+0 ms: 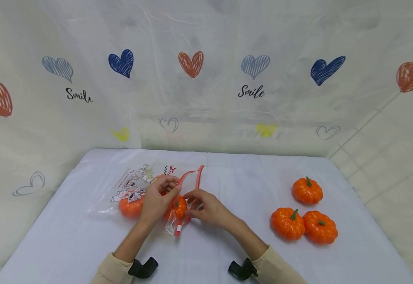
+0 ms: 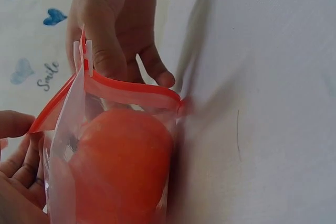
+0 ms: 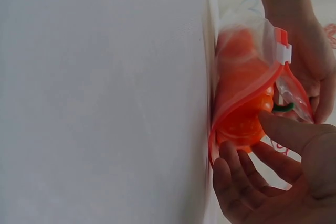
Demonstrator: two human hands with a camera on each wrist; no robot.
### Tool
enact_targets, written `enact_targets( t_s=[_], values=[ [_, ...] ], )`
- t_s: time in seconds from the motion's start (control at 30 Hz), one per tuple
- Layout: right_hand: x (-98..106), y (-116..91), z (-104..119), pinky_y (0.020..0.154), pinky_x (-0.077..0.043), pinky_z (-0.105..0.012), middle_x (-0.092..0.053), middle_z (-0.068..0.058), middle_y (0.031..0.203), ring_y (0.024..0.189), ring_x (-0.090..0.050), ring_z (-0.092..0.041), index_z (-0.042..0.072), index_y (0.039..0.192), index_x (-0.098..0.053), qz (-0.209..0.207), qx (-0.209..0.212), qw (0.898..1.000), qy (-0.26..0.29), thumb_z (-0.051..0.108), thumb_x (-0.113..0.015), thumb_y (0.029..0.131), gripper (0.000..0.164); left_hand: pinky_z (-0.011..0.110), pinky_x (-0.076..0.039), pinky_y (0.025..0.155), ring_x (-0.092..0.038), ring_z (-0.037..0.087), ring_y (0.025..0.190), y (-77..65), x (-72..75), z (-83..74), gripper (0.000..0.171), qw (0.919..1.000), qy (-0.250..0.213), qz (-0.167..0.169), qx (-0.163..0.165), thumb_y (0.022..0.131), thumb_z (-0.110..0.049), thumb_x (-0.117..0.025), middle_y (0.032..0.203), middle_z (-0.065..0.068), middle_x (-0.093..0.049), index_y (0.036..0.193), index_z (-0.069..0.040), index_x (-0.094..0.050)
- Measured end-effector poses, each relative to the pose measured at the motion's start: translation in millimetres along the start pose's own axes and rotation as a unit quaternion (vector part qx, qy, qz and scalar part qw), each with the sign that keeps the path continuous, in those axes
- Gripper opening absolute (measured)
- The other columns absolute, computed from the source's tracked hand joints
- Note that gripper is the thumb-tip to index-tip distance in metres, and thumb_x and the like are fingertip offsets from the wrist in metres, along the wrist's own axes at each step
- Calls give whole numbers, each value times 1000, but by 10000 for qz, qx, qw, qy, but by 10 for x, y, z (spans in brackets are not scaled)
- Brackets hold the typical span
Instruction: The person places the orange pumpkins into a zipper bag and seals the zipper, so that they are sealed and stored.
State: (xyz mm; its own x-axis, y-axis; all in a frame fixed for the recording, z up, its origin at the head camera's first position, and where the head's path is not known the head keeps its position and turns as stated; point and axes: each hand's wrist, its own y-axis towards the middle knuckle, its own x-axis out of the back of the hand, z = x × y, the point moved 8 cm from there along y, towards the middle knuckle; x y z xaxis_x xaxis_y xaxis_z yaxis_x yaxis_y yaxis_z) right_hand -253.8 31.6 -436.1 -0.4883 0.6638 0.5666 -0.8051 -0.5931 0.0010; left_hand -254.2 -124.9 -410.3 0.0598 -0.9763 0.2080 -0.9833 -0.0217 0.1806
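we note the left grip (image 1: 159, 197) pinching the bag (image 1: 106, 201) at its red edge (image 2: 52, 108). right grip (image 1: 208, 207): fingers spread, thumb touching a pumpkin (image 1: 181, 208) inside the mouth. further pumpkins (image 1: 130, 208) show deeper in, count unclear to us. three loose pumpkins (image 1: 287, 224) on surface (image 1: 210, 256), right side.

On the table (image 1: 206, 256), the bag (image 1: 135, 183) with pumpkins (image 1: 131, 207) inside lies left of three loose pumpkins (image 1: 287, 224).

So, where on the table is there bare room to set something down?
Between the right hand and the three loose pumpkins, the white table is bare; so is the patch between the left forearm and the table's left edge. It's crowded at the bag, where the left hand works too.
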Motion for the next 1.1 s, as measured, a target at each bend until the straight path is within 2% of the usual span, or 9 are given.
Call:
enact_targets(
  t_s=[0.07,0.27,0.73,0.9,1.1],
  values=[
    [-16,6,15,85,-55,-20,-70,-7,118,101,-66,-19,10,134,-65,46,23,10000,-55,16,-77,94,42,17,-52,78,-62,18,85,2,1,-5,15,10000,-11,2,15,97,-15,-73,95,10,-67,111,-10,-72],
    [-53,20,47,87,-56,-22,-71,-9,114,99,-66,-18,5,134,-66,76,109,9999,-88,12,-74,95,40,17,-52,78,-63,17,84,2,3,14,16,10000,-27,-26,43,96,-16,-74,95,10,-68,111,-10,-72],
    [-85,30,75,86,-56,-19,-73,-5,125,103,-69,-19,11,133,-68,157,-140,9996,187,16,-73,97,37,17,-51,78,-62,17,84,-4,10,-3,15,10000,8,-63,-31,96,-16,-75,94,10,-67,109,-10,-72],
    [13,-11,82,91,-57,-27,-72,-7,123,104,-69,-20,9,130,-68,43,-99,9997,227,15,-72,97,33,17,-52,78,-62,18,85,8,9,10,15,10000,21,-57,2,96,-17,-74,95,10,-67,110,-11,-72],
    [150,-63,66,97,-59,-40,-70,-13,126,109,-69,-24,5,131,-66,-80,-25,9996,285,19,-75,96,39,16,-52,78,-62,18,85,9,13,10,15,9999,66,-68,-35,96,-16,-74,96,10,-68,111,-11,-72]
  ],
)
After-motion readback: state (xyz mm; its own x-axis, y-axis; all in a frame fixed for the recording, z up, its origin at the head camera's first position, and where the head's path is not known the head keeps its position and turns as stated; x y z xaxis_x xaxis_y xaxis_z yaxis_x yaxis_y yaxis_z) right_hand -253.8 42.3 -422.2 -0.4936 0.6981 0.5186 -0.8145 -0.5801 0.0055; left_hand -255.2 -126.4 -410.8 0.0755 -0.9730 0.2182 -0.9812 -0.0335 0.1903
